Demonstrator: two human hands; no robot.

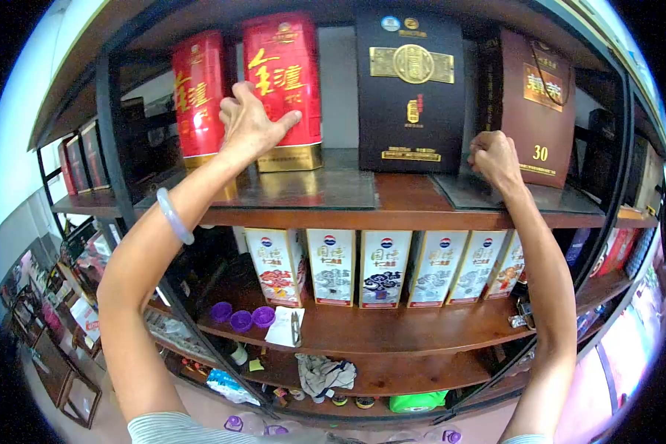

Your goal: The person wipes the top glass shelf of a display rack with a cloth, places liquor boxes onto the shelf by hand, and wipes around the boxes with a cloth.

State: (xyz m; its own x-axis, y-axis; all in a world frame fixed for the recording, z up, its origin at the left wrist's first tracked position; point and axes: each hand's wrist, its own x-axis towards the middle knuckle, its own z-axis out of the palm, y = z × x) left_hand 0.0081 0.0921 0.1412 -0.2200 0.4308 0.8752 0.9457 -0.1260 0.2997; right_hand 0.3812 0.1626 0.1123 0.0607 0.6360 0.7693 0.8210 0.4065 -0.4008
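My left hand (pixel 253 127) is at the left edge of a red liquor box (pixel 294 89) with gold lettering and a gold base. The thumb stretches across its front and the fingers curl in at its left side. A matching red box (pixel 200 103) stands to the left. My right hand (pixel 494 159) is closed, fingers bent, between a tall black box (pixel 409 96) with a gold emblem and a brown liquor bag (pixel 544 111) marked 30. Whatever those fingers hold, if anything, is hidden. A pale bangle (pixel 175 216) circles my left wrist.
The boxes stand on a brown wooden shelf (pixel 414 214) with dark glassy sheets. Below are several white liquor boxes (pixel 385 268), purple cups (pixel 241 320), a white paper (pixel 283 327) and a crumpled cloth (pixel 324 374). Black uprights (pixel 118 133) frame the rack.
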